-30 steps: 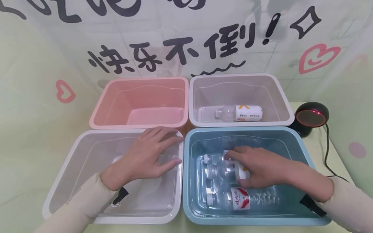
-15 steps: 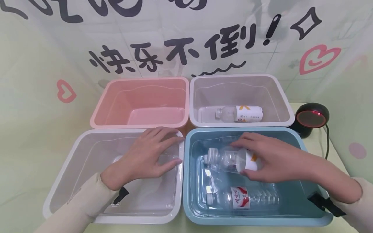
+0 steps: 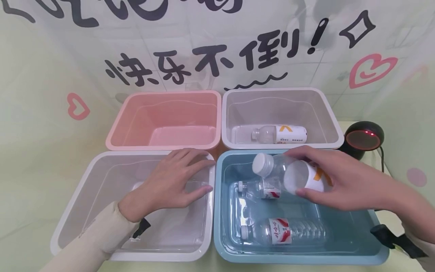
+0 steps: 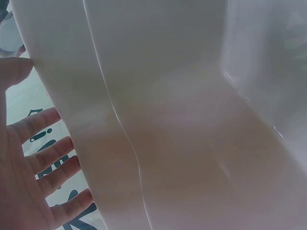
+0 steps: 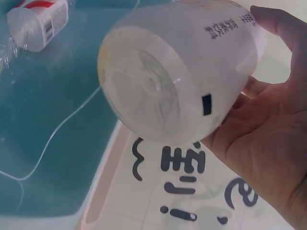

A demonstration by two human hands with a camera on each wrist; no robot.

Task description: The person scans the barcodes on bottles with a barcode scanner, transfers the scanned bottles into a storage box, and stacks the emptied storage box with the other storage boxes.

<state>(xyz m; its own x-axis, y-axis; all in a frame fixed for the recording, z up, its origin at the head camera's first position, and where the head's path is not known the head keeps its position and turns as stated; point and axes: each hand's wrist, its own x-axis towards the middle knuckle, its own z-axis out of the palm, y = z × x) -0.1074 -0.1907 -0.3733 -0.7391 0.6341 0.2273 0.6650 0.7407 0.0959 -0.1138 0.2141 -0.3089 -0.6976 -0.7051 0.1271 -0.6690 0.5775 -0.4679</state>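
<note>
My right hand point(image 3: 343, 181) grips a clear plastic bottle point(image 3: 310, 177) with a white label and a white cap, tilted above the blue bin point(image 3: 306, 258). In the right wrist view the bottle's round base point(image 5: 144, 84) faces the camera. Two more clear bottles lie on the blue bin's floor: a red-and-white labelled bottle point(image 3: 282, 231) near the front, and a smaller labelled bottle point(image 3: 270, 188) behind it. My left hand point(image 3: 170, 181) hovers over the front-left grey bin point(image 3: 153, 257), its fingers spread at the bin's right rim.
A pink bin point(image 3: 180, 136) stands at the back left. In the back-right grey bin point(image 3: 282, 90) lies a white-labelled bottle point(image 3: 290, 134). A black round device point(image 3: 364, 138) with red lights and a cable sits at the right. A printed sheet point(image 3: 204, 34) hangs behind.
My right hand has lifted the white-labelled bottle off the blue bin's floor and carried it up and to the right, uncovering the smaller bottle. The left hand has stayed in place.
</note>
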